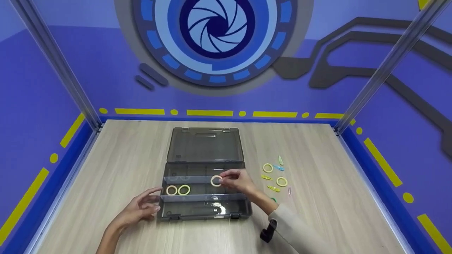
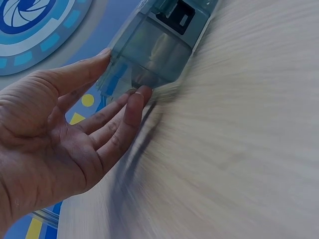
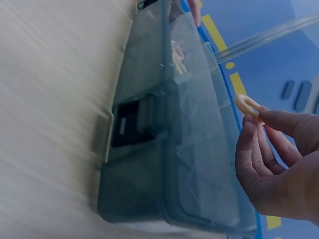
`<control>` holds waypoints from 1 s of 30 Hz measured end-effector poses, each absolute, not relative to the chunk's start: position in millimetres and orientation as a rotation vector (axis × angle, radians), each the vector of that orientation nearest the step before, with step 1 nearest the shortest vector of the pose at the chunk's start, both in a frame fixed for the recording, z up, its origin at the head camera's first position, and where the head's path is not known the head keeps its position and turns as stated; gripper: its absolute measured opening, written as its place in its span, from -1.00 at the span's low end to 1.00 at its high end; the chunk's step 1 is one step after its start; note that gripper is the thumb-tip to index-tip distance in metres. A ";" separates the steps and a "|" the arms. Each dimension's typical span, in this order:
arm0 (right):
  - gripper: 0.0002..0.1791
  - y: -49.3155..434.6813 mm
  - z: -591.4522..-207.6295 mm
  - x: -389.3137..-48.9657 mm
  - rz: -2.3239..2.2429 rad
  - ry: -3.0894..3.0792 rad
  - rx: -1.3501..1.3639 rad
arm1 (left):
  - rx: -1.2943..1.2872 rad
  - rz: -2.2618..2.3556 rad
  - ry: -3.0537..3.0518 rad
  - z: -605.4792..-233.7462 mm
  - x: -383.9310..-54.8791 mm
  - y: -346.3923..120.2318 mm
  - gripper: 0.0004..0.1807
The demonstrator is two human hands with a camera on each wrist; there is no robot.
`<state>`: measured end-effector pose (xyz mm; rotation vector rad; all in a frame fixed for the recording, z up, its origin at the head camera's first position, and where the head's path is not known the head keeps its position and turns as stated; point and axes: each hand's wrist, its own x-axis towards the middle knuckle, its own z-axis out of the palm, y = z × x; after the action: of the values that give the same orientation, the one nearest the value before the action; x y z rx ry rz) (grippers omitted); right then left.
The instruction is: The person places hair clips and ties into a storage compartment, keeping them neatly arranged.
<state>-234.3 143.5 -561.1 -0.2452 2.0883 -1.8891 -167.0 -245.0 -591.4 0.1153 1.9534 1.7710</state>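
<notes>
A pale yellow hair tie (image 1: pixel 216 181) is pinched between the thumb and fingers of my right hand (image 1: pixel 240 181), over the middle section of a smoky see-through divided box (image 1: pixel 197 215). In the right wrist view, this hair tie (image 3: pixel 247 106) shows at the fingertips, above the box's wall. Two more hair ties, one peach (image 1: pixel 171 190) and one yellow (image 1: pixel 184 190), lie side by side at the left of that middle section. My left hand (image 1: pixel 136 210) is at the box's left side, fingers loosely extended, fingertips right at its edge in the left wrist view.
The box's lid (image 1: pixel 205 144) lies folded back behind it. On the table right of the box are two pale yellow hair ties (image 1: pixel 281 181), yellow snap clips (image 1: pixel 273 188), a blue clip (image 1: pixel 278 168), a pale green clip (image 1: pixel 281 160) and a pink clip (image 1: pixel 289 191).
</notes>
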 end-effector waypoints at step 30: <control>-0.79 110.3 -577.8 -232.3 -1.763 2.254 -0.290 | 0.146 1.801 1.945 -591.8 -165.4 -245.4 -0.18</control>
<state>-232.3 110.3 -577.8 -0.2900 2.2542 -1.7629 -165.4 -245.4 -591.8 0.1460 1.9446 1.8011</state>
